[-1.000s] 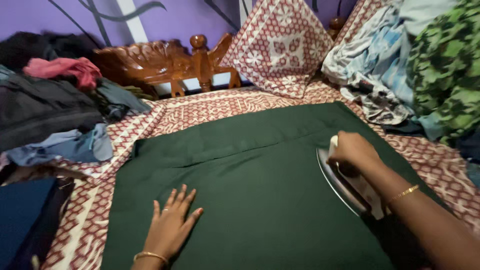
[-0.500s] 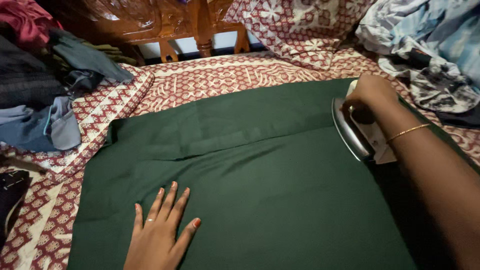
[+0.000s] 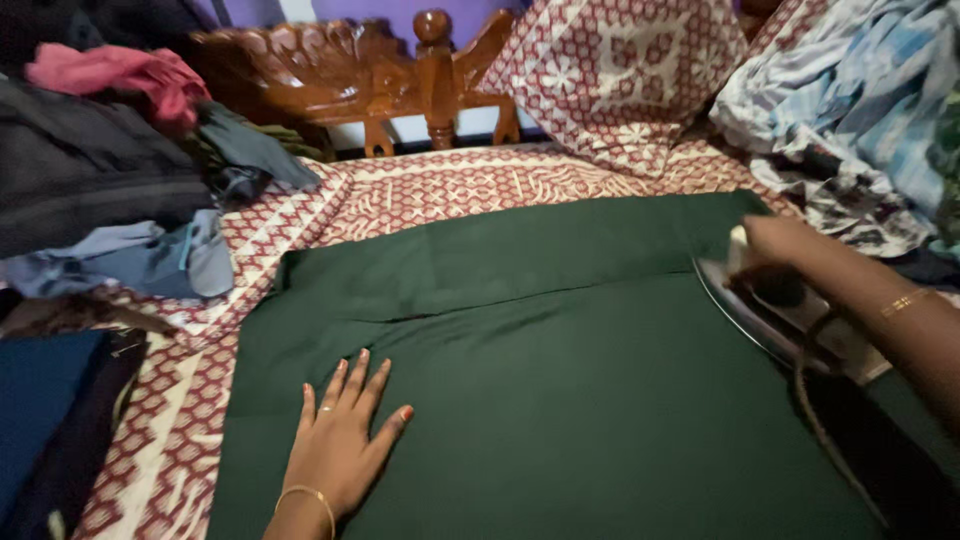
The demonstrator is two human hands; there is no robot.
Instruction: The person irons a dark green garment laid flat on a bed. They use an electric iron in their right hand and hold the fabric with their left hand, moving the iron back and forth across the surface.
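A dark green cloth [image 3: 540, 370] lies spread flat over a bed with a red and cream patterned sheet [image 3: 440, 195]. My left hand [image 3: 345, 440] rests palm down on the cloth near its front left, fingers apart, a gold bangle at the wrist. My right hand [image 3: 800, 255] grips the handle of a clothes iron [image 3: 775, 315] at the cloth's right side. The iron is tilted, its shiny soleplate facing left. Its dark cord [image 3: 830, 420] trails toward the lower right.
A heap of dark, grey and pink clothes [image 3: 110, 170] sits at the left. More crumpled clothes [image 3: 850, 130] are piled at the right. A patterned pillow [image 3: 620, 75] leans on the carved wooden headboard [image 3: 340, 75] at the back.
My right hand and the iron have shifted a little toward the right edge of the cloth, and the iron's cord now shows. My left hand stays flat on the cloth. The camera view moved up.
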